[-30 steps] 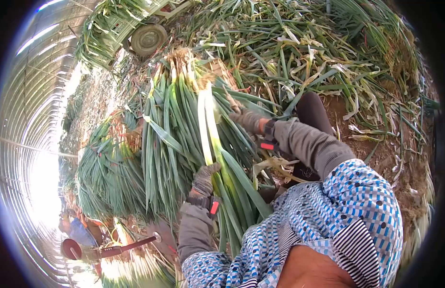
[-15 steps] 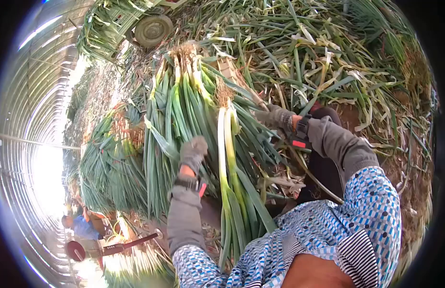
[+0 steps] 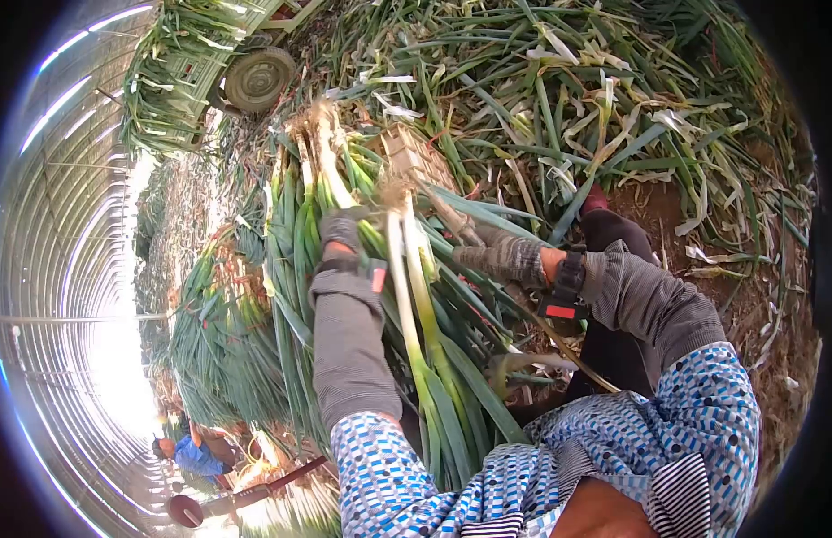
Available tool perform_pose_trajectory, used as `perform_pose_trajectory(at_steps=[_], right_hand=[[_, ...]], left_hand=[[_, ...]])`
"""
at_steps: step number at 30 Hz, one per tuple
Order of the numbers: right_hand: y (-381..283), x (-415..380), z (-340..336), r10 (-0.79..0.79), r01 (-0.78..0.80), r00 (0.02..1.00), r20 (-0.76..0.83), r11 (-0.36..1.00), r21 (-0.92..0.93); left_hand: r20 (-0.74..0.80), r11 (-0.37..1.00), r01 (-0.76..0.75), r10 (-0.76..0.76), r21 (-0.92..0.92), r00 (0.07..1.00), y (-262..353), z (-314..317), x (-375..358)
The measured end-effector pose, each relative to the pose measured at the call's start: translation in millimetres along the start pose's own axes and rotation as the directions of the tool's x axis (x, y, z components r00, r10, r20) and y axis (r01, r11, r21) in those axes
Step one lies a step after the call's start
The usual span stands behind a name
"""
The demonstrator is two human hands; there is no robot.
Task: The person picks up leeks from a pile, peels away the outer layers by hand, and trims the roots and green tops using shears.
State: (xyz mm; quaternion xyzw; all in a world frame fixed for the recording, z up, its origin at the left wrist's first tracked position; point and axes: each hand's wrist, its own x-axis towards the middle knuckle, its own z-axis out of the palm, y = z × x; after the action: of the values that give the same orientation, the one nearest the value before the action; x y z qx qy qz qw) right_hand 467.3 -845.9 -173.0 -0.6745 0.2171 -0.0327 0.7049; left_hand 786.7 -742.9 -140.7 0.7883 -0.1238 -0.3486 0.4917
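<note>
My left hand [image 3: 342, 231], in a grey glove, is closed around a thick green onion [image 3: 333, 170] at the top of a large bunch of green onions [image 3: 295, 242]. Two peeled green onions [image 3: 402, 278] with white stems lie between my hands, roots away from me and leaves toward my lap. My right hand [image 3: 501, 258], also gloved, is curled beside these stems near a brownish stalk [image 3: 456, 215]. What its fingers hold cannot be made out.
Beyond the bunch sits a tan slatted block [image 3: 414, 154]. Loose leaves and peelings [image 3: 604, 117] cover the ground to the right. A wheeled cart [image 3: 254, 81] stands far left. Another bundle [image 3: 227, 341] lies at left, with a person [image 3: 200, 455] further off.
My left hand has moved away from me, up the bunch, and closed on a green onion. My right hand has moved slightly nearer to me and left. The view has shifted a little.
</note>
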Motion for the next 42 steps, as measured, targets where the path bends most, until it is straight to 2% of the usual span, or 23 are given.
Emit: perform_pose_trajectory(at_steps=[2, 4, 6, 8, 9, 10, 12, 13, 16, 19, 21, 25, 28, 29, 31, 32, 34, 35, 38, 39, 40, 41, 42], right_hand=[[-29.8, -17.7, -9.2, 0.048, -0.065, 0.994, 0.096, 0.981, 0.185], [-39.6, -28.8, -9.8, 0.003, -0.026, 0.996, 0.085, 0.962, 0.271], [-16.3, -12.8, -6.2, 0.090, -0.111, 0.991, 0.101, 0.970, 0.218], [7.8, 3.9, -2.0, 0.119, -0.127, 0.991, 0.068, 0.984, 0.121], [-0.6, -1.0, -5.2, 0.212, -0.221, 0.973, 0.087, 0.968, 0.122], [1.0, -7.1, -2.6, 0.212, -0.219, 0.976, 0.057, 0.963, 0.161], [9.0, -3.4, -0.7, 0.206, -0.197, 0.978, -0.014, 0.950, 0.243], [15.6, 1.7, 0.9, 0.207, -0.193, 0.978, 0.033, 0.829, 0.525], [-7.8, -10.6, -6.5, 0.275, -0.257, 0.960, -0.049, 0.939, 0.227], [-2.3, -19.7, -12.8, 0.218, -0.184, 0.975, -0.055, 0.915, 0.358], [-25.9, -35.2, -19.2, 0.319, -0.264, 0.945, -0.066, 0.869, 0.419], [-36.8, -45.4, -25.0, 0.308, -0.250, 0.949, -0.075, 0.874, 0.417], [-8.6, -43.6, -21.3, 0.214, -0.152, 0.976, -0.027, 0.772, 0.617], [3.9, -43.8, -32.0, 0.216, -0.225, 0.974, 0.069, 0.892, 0.393], [-25.8, -73.4, -20.4, 0.339, -0.265, 0.941, -0.018, 0.764, 0.588], [1.2, -60.8, -17.8, 0.345, -0.198, 0.938, -0.040, 0.626, 0.755], [19.7, -53.9, -28.7, 0.309, -0.250, 0.950, 0.032, 0.699, 0.670], [28.3, -55.4, -26.7, 0.257, -0.202, 0.966, 0.030, 0.678, 0.707], [20.1, -66.6, -4.5, 0.006, 0.203, 0.917, -0.400, 0.855, 0.477], [4.4, -78.2, -11.3, 0.065, 0.042, 0.952, -0.300, 0.941, 0.336], [-11.2, -89.7, -18.1, 0.123, -0.094, 0.973, -0.197, 0.984, 0.154], [27.2, -76.9, -10.0, -0.137, 0.131, 0.975, -0.174, 0.990, -0.050], [23.6, -88.4, -2.2, -0.157, 0.151, 0.985, -0.071, 0.985, -0.079]], left_hand=[[-0.139, 0.977, -0.205, 0.211, 0.057, 0.968, 40.8, -17.1, -23.7], [-0.262, 0.910, -0.392, 0.414, 0.137, 0.872, 78.7, -34.5, -47.6], [-0.202, 0.793, -0.609, 0.600, 0.024, 0.774, 128.9, -44.3, -101.6], [-0.287, 0.625, -0.771, 0.766, 0.122, 0.575, 178.5, -55.8, -144.1], [-0.096, 0.691, -0.721, 0.722, 0.055, 0.685, 207.7, -100.9, -144.4], [-0.175, 0.627, -0.762, 0.778, 0.163, 0.603, 243.7, -71.7, -224.4], [-0.335, 0.321, -0.836, 0.925, 0.445, 0.177, 271.9, -66.8, -258.7], [-0.344, 0.226, -0.806, 0.939, 0.547, 0.030, 285.8, -70.2, -273.5], [-0.288, 0.146, -0.716, 0.954, 0.683, -0.080, 301.7, -83.5, -289.1], [-0.228, 0.171, -0.630, 0.974, 0.758, -0.010, 303.7, -97.5, -285.5], [-0.191, 0.205, -0.575, 0.978, 0.792, 0.086, 303.6, -104.6, -277.7], [-0.122, 0.283, -0.460, 0.929, 0.841, 0.350, 299.8, -111.1, -247.4], [-0.065, 0.340, -0.384, 0.815, 0.859, 0.575, 290.4, -112.9, -218.4], [-0.043, 0.357, -0.359, 0.758, 0.862, 0.650, 285.6, -112.6, -206.8], [0.004, 0.408, -0.322, 0.614, 0.854, 0.789, 269.8, -110.9, -187.3], [0.032, 0.445, -0.307, 0.526, 0.841, 0.850, 258.9, -110.2, -178.0], [0.102, 0.568, -0.281, 0.326, 0.774, 0.940, 228.8, -108.2, -165.3], [0.156, 0.661, -0.264, 0.218, 0.703, 0.963, 206.4, -107.6, -161.7], [0.453, 0.958, -0.176, 0.057, 0.227, 0.890, 103.5, -100.6, -160.8], [0.317, 0.991, -0.121, 0.095, 0.064, 0.944, 85.7, -58.1, -207.9], [0.348, 0.998, -0.003, -0.018, 0.059, 0.937, 27.5, -77.3, -167.9], [0.209, 0.978, 0.015, -0.059, 0.208, 0.976, -0.3, -69.5, -174.1], [0.178, 0.956, 0.030, -0.085, 0.292, 0.980, -30.0, -62.2, -172.2]])
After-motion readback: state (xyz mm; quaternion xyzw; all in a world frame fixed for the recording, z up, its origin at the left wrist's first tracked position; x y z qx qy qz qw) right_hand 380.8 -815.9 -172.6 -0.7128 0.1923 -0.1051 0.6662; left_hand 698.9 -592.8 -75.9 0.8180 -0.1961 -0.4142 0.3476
